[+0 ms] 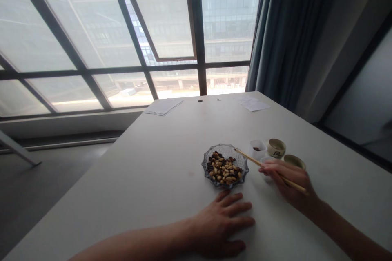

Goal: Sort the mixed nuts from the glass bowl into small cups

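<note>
A white rectangular surface (147, 163) runs toward a tall, dark-framed window (131, 69). Its left edge drops diagonally above a grey floor (45, 195), leaving a broad stretch of open room left of the food and more toward the far edge. Near the middle sits a scalloped cut-glass bowl (214, 149), heaped with tan peanuts and dark beans (223, 169).

The person's right hand (290, 183) is just right of the bowl, its fingers curled narrowly around a pair of slim, pale wooden chopsticks (260, 164). Their long axis slants up and left, with the tips over the bowl's glass rim; I cannot tell whether they pinch anything. The left hand (219, 226) lies flat on the surface just below the bowl, fingers spread wide.

Past the chopsticks stand 1 small square white cup (257, 149) holding something dark and 2 round glazed ceramic cups (276, 148). Near the far edge lie 2 pale paper sheets (163, 106).
</note>
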The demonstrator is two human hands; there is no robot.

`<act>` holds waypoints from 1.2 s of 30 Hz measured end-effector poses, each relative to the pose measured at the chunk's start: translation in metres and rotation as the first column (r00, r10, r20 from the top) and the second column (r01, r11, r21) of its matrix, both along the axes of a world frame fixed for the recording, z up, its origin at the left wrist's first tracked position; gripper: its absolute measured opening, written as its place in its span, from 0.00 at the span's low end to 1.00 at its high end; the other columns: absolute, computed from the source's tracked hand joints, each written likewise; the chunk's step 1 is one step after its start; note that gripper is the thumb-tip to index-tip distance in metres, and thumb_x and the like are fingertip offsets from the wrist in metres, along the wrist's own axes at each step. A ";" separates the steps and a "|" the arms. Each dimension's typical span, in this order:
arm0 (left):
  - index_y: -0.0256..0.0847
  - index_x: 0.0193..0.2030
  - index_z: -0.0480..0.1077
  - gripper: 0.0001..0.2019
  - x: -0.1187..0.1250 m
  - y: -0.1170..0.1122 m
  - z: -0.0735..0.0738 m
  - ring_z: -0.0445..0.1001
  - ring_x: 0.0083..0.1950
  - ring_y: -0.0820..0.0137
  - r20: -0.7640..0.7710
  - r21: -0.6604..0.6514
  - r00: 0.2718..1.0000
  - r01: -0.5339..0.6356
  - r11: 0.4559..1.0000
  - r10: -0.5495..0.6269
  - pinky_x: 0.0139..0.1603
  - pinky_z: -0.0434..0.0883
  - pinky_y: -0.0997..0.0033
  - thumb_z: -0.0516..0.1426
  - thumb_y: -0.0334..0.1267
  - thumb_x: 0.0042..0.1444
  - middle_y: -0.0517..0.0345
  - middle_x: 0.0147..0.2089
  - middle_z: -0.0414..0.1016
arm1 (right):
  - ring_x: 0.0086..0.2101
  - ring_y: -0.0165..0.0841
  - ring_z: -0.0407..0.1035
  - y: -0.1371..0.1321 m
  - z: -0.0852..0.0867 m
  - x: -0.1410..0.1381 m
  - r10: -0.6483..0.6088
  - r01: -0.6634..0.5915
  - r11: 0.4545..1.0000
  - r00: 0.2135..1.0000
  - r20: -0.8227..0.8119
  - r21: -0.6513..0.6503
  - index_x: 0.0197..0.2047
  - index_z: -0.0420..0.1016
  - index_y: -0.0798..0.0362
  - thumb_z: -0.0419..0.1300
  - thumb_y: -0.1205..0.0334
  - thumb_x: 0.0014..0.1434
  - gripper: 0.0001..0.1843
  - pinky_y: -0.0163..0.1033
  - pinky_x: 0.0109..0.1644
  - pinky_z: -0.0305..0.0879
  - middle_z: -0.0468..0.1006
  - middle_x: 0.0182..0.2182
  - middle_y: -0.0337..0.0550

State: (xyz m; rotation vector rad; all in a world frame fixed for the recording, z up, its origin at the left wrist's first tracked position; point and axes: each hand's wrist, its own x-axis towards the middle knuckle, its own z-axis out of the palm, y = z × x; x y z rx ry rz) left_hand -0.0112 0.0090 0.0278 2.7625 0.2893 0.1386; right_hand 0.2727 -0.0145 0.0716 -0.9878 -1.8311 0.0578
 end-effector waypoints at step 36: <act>0.51 0.72 0.61 0.28 0.001 -0.001 -0.003 0.52 0.78 0.50 0.022 -0.017 0.999 -0.023 1.000 0.023 0.77 0.47 0.43 0.54 0.54 0.69 0.55 0.77 0.58 | 0.32 0.36 0.73 0.000 0.004 -0.021 0.008 0.001 0.970 0.999 0.035 -0.243 0.35 0.77 0.50 0.59 0.62 0.71 0.11 0.41 0.38 0.67 0.78 0.30 0.41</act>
